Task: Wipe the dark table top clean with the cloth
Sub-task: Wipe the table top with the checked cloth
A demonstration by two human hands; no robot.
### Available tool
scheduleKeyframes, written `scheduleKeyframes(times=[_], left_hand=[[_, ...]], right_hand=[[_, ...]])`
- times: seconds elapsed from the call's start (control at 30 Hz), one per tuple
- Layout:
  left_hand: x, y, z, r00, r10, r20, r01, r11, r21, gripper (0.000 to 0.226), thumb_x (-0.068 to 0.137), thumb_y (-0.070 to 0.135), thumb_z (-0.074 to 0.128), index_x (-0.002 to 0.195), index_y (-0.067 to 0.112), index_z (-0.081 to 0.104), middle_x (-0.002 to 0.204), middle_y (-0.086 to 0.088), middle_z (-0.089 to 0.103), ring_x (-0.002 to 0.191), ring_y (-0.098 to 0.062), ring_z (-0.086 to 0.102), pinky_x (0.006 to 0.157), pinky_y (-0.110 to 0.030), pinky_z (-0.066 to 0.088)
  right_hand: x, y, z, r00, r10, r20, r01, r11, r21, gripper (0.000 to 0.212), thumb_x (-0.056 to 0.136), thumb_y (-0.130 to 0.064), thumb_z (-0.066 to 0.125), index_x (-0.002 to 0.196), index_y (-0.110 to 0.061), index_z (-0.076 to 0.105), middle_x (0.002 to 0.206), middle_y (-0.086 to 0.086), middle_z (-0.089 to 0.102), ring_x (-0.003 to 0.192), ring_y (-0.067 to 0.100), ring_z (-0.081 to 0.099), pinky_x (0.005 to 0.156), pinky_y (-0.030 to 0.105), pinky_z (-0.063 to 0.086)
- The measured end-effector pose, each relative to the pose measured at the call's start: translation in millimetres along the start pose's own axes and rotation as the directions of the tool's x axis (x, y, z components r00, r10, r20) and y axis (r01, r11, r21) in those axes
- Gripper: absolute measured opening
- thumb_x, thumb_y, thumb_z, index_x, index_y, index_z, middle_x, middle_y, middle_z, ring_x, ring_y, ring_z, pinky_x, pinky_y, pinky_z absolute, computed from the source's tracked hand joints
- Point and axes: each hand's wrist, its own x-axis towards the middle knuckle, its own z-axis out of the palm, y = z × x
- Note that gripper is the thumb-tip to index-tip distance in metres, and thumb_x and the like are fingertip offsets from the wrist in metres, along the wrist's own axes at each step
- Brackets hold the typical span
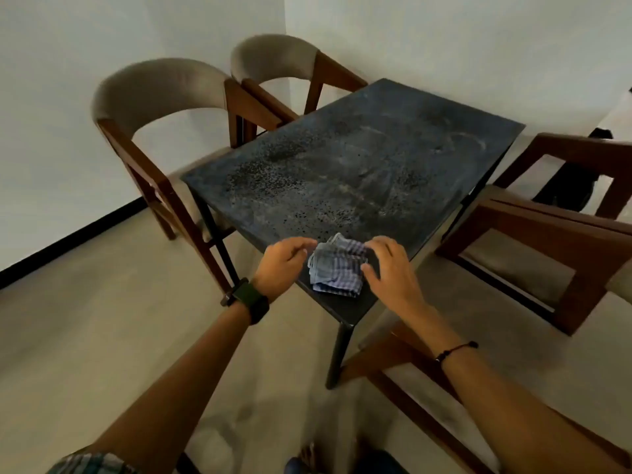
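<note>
A folded checked cloth [337, 265] lies at the dusty dark table top's [359, 159] near corner. The left hand [280, 265] hovers just beside it, fingers loosely spread. The right hand [390, 268] seems to rest curved fingers on its edge, gripping nothing.

Looks like a home dining corner. Small dark rectangular worktop [359, 165] on thin black legs, dusty and speckled, set near the meeting of two plain white walls [102, 35]. Two curved-back upholstered chairs with brown wooden frames [160, 94] [273, 56] along its left edge, more wooden chairs [554, 234] off the right edge. Pale tiled floor [102, 319] with black skirting [68, 237] along the left wall. No office, shop or workshop gear in sight.
</note>
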Motion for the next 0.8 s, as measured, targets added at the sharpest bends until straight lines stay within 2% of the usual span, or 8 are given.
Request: scheduleKeyframes(times=[0.13, 0.3, 0.47, 0.57, 0.63, 0.7, 0.73, 0.8], left_hand=[[-4, -10, 22, 0.986, -0.164, 0.000, 0.159, 0.954, -0.255, 0.028, 0.093, -0.002, 0.037, 0.098, 0.005, 0.063, 0.075, -0.006, 0.063, 0.067, -0.015, 0.057, 0.070, -0.023, 0.050], [-6, -20, 51, 0.953, -0.301, 0.042, 0.292, 0.870, -0.397, 0.026, 0.093, 0.000, 0.037, 0.095, 0.007, 0.062, 0.070, -0.003, 0.061, 0.063, -0.013, 0.056, 0.062, -0.018, 0.048], [-6, -26, 57, 0.898, -0.439, 0.018, 0.389, 0.776, -0.497, 0.031, 0.092, -0.004, 0.035, 0.089, 0.011, 0.062, 0.073, -0.003, 0.061, 0.066, -0.015, 0.055, 0.065, -0.022, 0.045], [2, -29, 56, 0.862, -0.506, -0.027, 0.422, 0.747, -0.515, 0.033, 0.090, -0.008, 0.033, 0.102, 0.004, 0.061, 0.075, -0.003, 0.061, 0.068, -0.014, 0.055, 0.067, -0.023, 0.045], [8, -27, 58, 0.861, -0.508, -0.032, 0.426, 0.754, -0.499, 0.034, 0.089, -0.011, 0.034, 0.105, 0.002, 0.061, 0.078, -0.002, 0.060, 0.071, -0.013, 0.056, 0.067, -0.021, 0.046], [16, -22, 62, 0.874, -0.484, -0.033, 0.412, 0.775, -0.479, 0.031, 0.090, -0.007, 0.039, 0.110, 0.002, 0.060, 0.083, 0.000, 0.061, 0.078, -0.014, 0.057, 0.072, -0.022, 0.048], [20, -19, 66, 0.887, -0.461, -0.037, 0.396, 0.797, -0.456, 0.028, 0.091, -0.001, 0.043, 0.113, 0.004, 0.060, 0.087, 0.001, 0.061, 0.083, -0.015, 0.057, 0.077, -0.025, 0.049], [27, -10, 73, 0.911, -0.412, -0.029, 0.365, 0.836, -0.409, 0.029, 0.092, 0.017, 0.050, 0.121, 0.012, 0.055, 0.099, 0.003, 0.060, 0.091, -0.013, 0.056, 0.082, -0.028, 0.047]], right_hand=[[2, -11, 30, 0.969, 0.059, 0.240, -0.053, 0.998, -0.030, 0.050, 0.093, -0.026, 0.055, 0.135, -0.004, 0.040, 0.144, 0.014, 0.033, 0.133, 0.028, 0.029, 0.104, 0.034, 0.033], [11, -2, 66, 0.921, 0.096, 0.378, -0.031, 0.984, -0.173, 0.071, 0.093, -0.037, 0.052, 0.147, -0.006, 0.017, 0.154, 0.018, 0.016, 0.141, 0.033, 0.016, 0.113, 0.037, 0.021], [29, 15, 82, 0.950, -0.022, 0.312, 0.099, 0.967, -0.235, 0.035, 0.094, -0.028, 0.048, 0.123, -0.008, 0.050, 0.127, 0.014, 0.051, 0.119, 0.031, 0.041, 0.095, 0.035, 0.037], [46, 17, 76, 0.950, 0.223, 0.218, -0.256, 0.957, 0.138, 0.014, 0.092, -0.013, 0.051, 0.093, -0.005, 0.062, 0.095, 0.014, 0.061, 0.093, 0.030, 0.053, 0.068, 0.030, 0.037], [55, 20, 64, 0.834, 0.438, 0.336, -0.548, 0.580, 0.603, 0.016, 0.089, -0.003, 0.051, 0.076, -0.008, 0.058, 0.078, 0.009, 0.057, 0.077, 0.024, 0.051, 0.060, 0.029, 0.034], [56, 24, 53, 0.717, 0.467, 0.518, -0.621, 0.089, 0.779, 0.025, 0.088, 0.003, 0.049, 0.066, -0.010, 0.050, 0.074, 0.009, 0.053, 0.073, 0.024, 0.050, 0.064, 0.033, 0.039], [55, 27, 49, 0.690, 0.437, 0.577, -0.618, -0.060, 0.784, 0.028, 0.087, 0.004, 0.047, 0.063, -0.011, 0.047, 0.075, 0.010, 0.053, 0.073, 0.025, 0.051, 0.067, 0.036, 0.040], [51, 27, 43, 0.698, 0.366, 0.615, -0.588, -0.197, 0.784, 0.032, 0.086, 0.005, 0.045, 0.059, -0.012, 0.043, 0.078, 0.012, 0.055, 0.078, 0.027, 0.053, 0.072, 0.040, 0.043]])
